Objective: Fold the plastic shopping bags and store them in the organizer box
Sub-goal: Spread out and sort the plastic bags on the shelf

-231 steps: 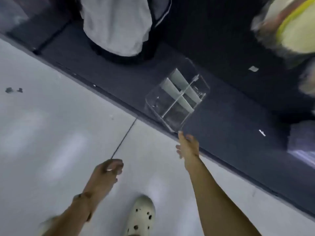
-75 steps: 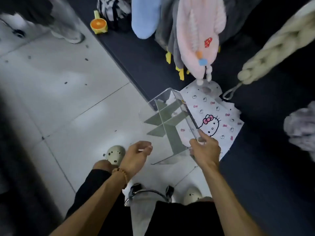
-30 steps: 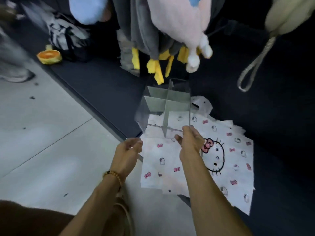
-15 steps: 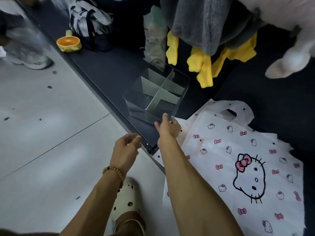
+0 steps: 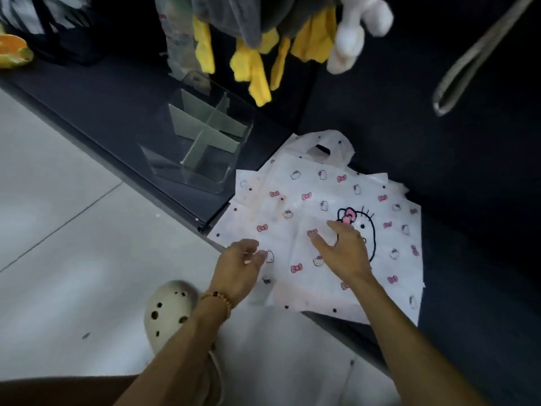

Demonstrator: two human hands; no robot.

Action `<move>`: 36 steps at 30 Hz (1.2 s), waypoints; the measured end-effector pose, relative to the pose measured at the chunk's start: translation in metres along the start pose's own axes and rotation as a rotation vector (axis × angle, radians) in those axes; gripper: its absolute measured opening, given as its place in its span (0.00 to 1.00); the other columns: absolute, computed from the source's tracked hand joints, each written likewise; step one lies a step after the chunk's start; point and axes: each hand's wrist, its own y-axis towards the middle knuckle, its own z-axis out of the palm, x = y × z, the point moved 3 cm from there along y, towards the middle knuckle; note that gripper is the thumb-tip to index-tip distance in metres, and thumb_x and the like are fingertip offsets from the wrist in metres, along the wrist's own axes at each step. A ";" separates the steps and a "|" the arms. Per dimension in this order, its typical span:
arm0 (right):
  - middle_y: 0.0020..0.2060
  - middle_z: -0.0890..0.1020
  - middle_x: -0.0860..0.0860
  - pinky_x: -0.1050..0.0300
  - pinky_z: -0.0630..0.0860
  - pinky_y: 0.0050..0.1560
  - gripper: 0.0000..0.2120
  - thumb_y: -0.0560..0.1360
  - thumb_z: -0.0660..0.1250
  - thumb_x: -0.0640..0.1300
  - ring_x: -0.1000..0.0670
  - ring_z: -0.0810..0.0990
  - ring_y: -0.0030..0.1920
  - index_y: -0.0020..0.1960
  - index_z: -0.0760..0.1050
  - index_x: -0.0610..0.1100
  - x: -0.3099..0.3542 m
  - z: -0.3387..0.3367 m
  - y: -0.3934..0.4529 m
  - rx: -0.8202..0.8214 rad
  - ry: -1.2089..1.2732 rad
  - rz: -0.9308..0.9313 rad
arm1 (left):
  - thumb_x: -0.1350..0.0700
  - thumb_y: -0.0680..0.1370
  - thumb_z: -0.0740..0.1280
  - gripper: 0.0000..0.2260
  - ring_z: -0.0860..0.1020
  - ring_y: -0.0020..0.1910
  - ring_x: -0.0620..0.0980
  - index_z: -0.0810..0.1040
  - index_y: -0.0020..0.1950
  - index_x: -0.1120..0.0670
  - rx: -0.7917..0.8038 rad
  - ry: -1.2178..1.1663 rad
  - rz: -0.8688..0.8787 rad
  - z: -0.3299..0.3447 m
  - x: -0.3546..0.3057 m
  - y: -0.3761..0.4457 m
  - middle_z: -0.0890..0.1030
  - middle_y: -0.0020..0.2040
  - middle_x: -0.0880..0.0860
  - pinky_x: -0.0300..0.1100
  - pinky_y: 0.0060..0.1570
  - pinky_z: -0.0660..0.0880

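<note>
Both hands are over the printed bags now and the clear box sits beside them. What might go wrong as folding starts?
1. The plastic bags are stacked and overhang the dark platform's edge, so the layers may slide or slip to the floor.
2. The clear organizer box sits close beside the bags; a sweeping fold could knock it.
3. Neither the left hand nor the right hand grips anything yet, so several bags may lift together.

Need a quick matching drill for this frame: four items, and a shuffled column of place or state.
1. organizer box
2. plastic bags
3. right hand
4. clog

A. on the pale tile floor
B. open, over the cat print
C. empty, on the dark mat, left of the bags
D. flat, overhanging the mat's edge

Pairs: 1-C, 2-D, 3-B, 4-A
</note>
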 end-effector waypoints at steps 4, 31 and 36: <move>0.78 0.42 0.50 0.43 0.46 0.75 0.50 0.68 0.65 0.71 0.47 0.42 0.78 0.79 0.45 0.51 -0.079 -0.009 -0.024 0.308 -0.463 0.049 | 0.51 0.77 0.66 0.23 0.67 0.69 0.54 0.70 0.70 0.57 0.035 0.265 0.095 0.033 0.000 0.008 0.68 0.70 0.56 0.44 0.69 0.63; 0.57 0.81 0.49 0.59 0.74 0.56 0.15 0.77 0.66 0.49 0.50 0.78 0.57 0.62 0.78 0.46 -0.043 -0.010 -0.045 -0.045 0.140 0.059 | 0.64 0.78 0.62 0.14 0.76 0.32 0.49 0.76 0.61 0.53 -0.107 -0.180 -0.149 0.014 0.008 -0.015 0.78 0.39 0.52 0.37 0.25 0.73; 0.70 0.70 0.46 0.51 0.68 0.65 0.39 0.70 0.69 0.63 0.44 0.69 0.69 0.72 0.63 0.42 -0.052 -0.011 -0.015 0.058 0.207 0.178 | 0.69 0.75 0.63 0.20 0.83 0.36 0.57 0.78 0.53 0.43 0.022 -0.334 -0.170 0.002 0.006 -0.023 0.84 0.42 0.55 0.54 0.36 0.81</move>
